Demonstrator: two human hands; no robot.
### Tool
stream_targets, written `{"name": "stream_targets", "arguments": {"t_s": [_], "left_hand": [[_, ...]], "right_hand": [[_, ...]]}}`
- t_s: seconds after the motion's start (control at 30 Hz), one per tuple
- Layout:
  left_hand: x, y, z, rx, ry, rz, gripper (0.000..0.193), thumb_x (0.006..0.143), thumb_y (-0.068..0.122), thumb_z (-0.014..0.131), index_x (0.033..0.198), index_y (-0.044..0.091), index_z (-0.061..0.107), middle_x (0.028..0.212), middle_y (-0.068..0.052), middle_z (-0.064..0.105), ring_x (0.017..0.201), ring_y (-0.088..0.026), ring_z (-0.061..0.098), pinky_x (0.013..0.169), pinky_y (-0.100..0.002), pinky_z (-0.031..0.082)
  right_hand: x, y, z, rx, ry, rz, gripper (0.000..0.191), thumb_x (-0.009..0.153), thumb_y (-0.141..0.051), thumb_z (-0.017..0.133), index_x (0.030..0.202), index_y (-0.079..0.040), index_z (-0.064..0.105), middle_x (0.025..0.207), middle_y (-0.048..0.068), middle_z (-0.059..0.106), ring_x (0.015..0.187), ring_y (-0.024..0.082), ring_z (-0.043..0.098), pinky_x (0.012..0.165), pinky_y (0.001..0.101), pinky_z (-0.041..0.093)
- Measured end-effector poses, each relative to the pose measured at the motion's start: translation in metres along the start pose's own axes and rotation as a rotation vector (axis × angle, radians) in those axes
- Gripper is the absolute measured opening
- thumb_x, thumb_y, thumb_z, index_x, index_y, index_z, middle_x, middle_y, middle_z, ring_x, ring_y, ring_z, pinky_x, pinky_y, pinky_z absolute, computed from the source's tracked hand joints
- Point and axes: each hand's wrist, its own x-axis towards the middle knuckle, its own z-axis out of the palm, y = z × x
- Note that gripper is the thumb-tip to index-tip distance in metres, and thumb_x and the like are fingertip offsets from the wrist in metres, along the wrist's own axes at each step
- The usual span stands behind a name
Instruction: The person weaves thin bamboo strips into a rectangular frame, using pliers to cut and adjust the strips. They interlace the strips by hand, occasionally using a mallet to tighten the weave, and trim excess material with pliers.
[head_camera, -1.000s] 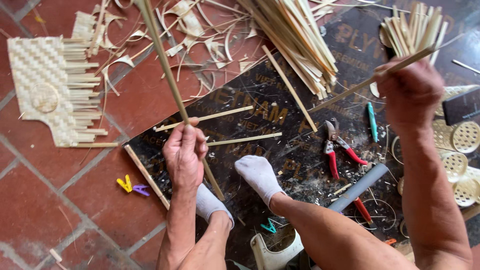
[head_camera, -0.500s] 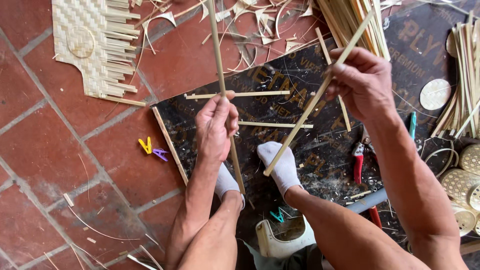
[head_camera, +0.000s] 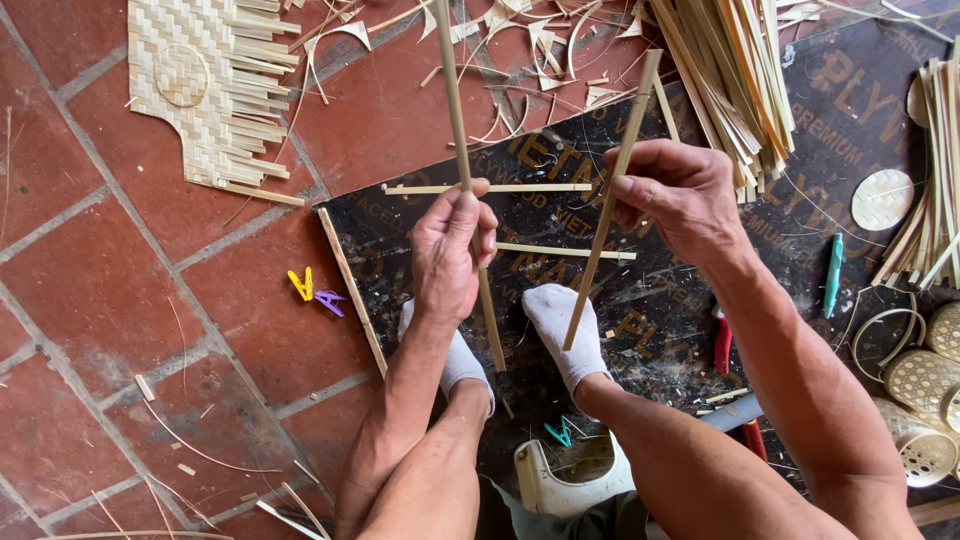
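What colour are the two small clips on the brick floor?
One clip is yellow, the other clip purple; head view.

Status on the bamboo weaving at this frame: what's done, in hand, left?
Done: one woven mat panel lies on the tiles, strip ends untrimmed. In hand: left hand grips one bamboo slat, right hand a second slat, over the dark board where three slats lie unwoven. Left: nothing interlaced yet; a big strip bundle remains.

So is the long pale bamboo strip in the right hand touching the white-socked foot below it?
Cannot tell. In the head view the strip in the right hand ends over the sock, but overlap hides any gap.
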Motion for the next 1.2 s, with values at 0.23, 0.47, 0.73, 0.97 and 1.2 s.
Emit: {"name": "stream_targets", "arguments": {"t_s": [0.23, 0.47, 0.73, 0.97, 1.2], "left_hand": [[0.005, -0.006, 0.015, 0.024, -0.021, 0.022, 0.026, 0.109, 0.022, 0.059, 0.124, 0.003, 0.068, 0.089, -0.002, 0.066, 0.070, -0.007, 0.058, 0.053, -0.019, 0.044], [0.016, -0.004, 0.034, 0.200, -0.075, 0.310, 0.027, 0.113, 0.023, 0.058, 0.130, 0.005, 0.068, 0.106, -0.007, 0.072, 0.089, -0.011, 0.067, 0.084, -0.027, 0.058], [0.029, -0.003, 0.046, 0.268, -0.173, 0.474, 0.027, 0.117, 0.020, 0.053, 0.138, 0.007, 0.062, 0.130, -0.013, 0.072, 0.121, -0.020, 0.070, 0.108, -0.034, 0.058], [0.028, -0.010, 0.037, 0.419, -0.073, 0.486, 0.027, 0.114, 0.016, 0.057, 0.136, 0.003, 0.065, 0.123, -0.014, 0.075, 0.111, -0.021, 0.072, 0.102, -0.036, 0.059], [0.016, -0.014, 0.032, 0.325, -0.150, 0.492, 0.022, 0.115, 0.016, 0.059, 0.131, 0.003, 0.066, 0.118, -0.007, 0.071, 0.110, -0.013, 0.066, 0.105, -0.028, 0.052]], "right_hand": [[0.012, 0.000, 0.017, -0.067, -0.035, -0.001, 0.025, 0.100, -0.008, 0.074, 0.121, 0.004, 0.072, 0.090, 0.010, 0.073, 0.073, 0.013, 0.069, 0.062, 0.0265, 0.058], [0.026, -0.001, 0.036, -0.600, -0.192, -0.395, 0.011, 0.109, -0.007, 0.069, 0.120, -0.007, 0.071, 0.098, 0.006, 0.072, 0.075, 0.011, 0.071, 0.065, 0.0252, 0.058], [0.040, 0.030, 0.059, -0.807, -0.201, -0.479, 0.021, 0.098, -0.002, 0.073, 0.119, -0.001, 0.067, 0.103, 0.012, 0.069, 0.091, 0.027, 0.071, 0.077, 0.0364, 0.058], [0.038, 0.050, 0.060, -0.743, -0.260, -0.585, 0.022, 0.098, -0.002, 0.071, 0.118, -0.002, 0.063, 0.125, 0.018, 0.064, 0.110, 0.033, 0.069, 0.088, 0.0399, 0.059], [0.045, 0.079, 0.054, -0.964, -0.407, -0.460, 0.026, 0.090, -0.015, 0.078, 0.109, -0.006, 0.064, 0.105, 0.012, 0.066, 0.096, 0.035, 0.067, 0.079, 0.0435, 0.057]]}}
